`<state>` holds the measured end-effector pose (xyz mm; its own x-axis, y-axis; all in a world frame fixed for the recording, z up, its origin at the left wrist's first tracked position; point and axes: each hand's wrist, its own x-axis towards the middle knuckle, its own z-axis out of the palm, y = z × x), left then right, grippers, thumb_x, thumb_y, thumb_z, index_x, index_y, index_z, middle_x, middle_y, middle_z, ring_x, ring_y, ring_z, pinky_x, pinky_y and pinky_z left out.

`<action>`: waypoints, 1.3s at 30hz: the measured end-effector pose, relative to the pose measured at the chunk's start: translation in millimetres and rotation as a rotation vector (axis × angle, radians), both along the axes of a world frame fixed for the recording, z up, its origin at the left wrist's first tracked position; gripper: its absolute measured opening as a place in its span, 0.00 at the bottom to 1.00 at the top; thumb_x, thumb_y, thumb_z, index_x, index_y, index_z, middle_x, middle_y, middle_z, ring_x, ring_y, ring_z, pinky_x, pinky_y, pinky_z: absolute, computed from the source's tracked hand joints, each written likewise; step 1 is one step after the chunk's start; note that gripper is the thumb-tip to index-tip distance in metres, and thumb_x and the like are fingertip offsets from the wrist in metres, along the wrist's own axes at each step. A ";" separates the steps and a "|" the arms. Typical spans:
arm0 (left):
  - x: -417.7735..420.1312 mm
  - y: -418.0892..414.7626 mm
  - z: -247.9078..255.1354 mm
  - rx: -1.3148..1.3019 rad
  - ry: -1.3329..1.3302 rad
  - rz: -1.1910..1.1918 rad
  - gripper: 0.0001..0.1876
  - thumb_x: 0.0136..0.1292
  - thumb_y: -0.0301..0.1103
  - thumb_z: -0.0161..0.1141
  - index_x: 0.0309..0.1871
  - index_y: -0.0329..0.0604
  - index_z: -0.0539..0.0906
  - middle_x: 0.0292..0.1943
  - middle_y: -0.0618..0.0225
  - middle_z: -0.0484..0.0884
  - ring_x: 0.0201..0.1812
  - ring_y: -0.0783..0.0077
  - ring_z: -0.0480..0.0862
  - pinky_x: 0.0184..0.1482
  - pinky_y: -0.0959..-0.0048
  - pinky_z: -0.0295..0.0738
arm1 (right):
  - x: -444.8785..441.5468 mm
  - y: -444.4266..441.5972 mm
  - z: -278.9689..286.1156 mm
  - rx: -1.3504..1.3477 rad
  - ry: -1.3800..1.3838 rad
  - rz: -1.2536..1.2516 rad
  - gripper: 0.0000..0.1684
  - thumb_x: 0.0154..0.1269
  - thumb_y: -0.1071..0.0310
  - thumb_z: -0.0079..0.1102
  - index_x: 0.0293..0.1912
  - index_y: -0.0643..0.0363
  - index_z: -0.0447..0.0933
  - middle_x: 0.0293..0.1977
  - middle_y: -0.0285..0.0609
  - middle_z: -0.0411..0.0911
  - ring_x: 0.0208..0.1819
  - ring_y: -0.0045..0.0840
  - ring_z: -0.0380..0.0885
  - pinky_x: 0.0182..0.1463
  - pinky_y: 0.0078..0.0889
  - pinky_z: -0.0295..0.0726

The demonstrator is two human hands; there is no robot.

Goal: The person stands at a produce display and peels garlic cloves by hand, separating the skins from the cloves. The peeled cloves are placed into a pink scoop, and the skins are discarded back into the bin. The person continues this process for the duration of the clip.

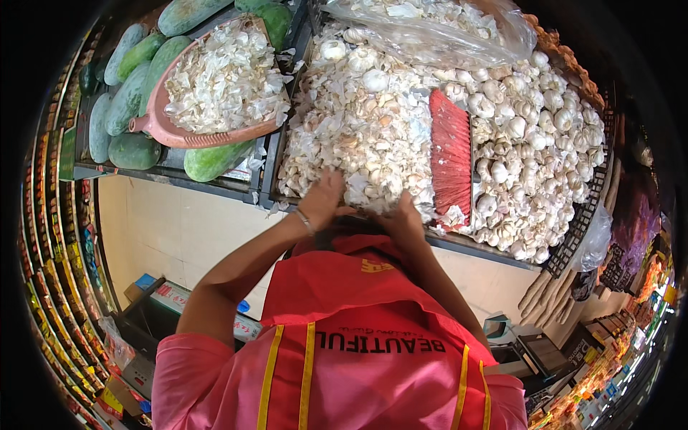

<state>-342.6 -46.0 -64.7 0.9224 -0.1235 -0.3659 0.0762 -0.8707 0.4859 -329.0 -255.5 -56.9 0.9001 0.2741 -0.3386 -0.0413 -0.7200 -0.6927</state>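
Both hands are at the front edge of a heap of loose garlic cloves and papery skins (355, 129). My left hand (324, 199) touches the near left of the heap, its fingers blurred and partly lost among the skins. Opposite it, my right hand (403, 217) is at the near edge, with the thumb side up against the cloves; most of its fingers are hidden. Whether either hand grips any cloves is not visible. Just right of the heap stands a red-bristled brush head (450, 158), bits of skin stuck to it. Whole garlic bulbs (516, 129) are piled beyond it.
A pink plastic dustpan-like scoop (215, 141) full of garlic skins rests on green winter melons (134, 150) at the left. Clear plastic film (430, 37) covers part of the far garlic. A black crate edge (578, 231) borders the right side. Packed shelves (59, 258) line the far left.
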 end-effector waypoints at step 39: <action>127.7 6.4 76.4 -1.328 0.455 0.696 0.10 0.67 0.39 0.52 0.40 0.42 0.76 0.34 0.68 0.80 0.16 0.82 0.60 0.17 0.83 0.50 | 130.7 6.6 58.3 1.575 0.986 -0.661 0.21 0.67 0.66 0.51 0.58 0.57 0.67 0.54 0.49 0.72 0.46 0.35 0.77 0.42 0.27 0.80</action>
<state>-214.9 -39.6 11.7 0.7800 -0.1843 -0.5980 0.6136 0.4128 0.6731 -198.3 -248.9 1.4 0.6533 0.5383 -0.5324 -0.7037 0.6911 -0.1647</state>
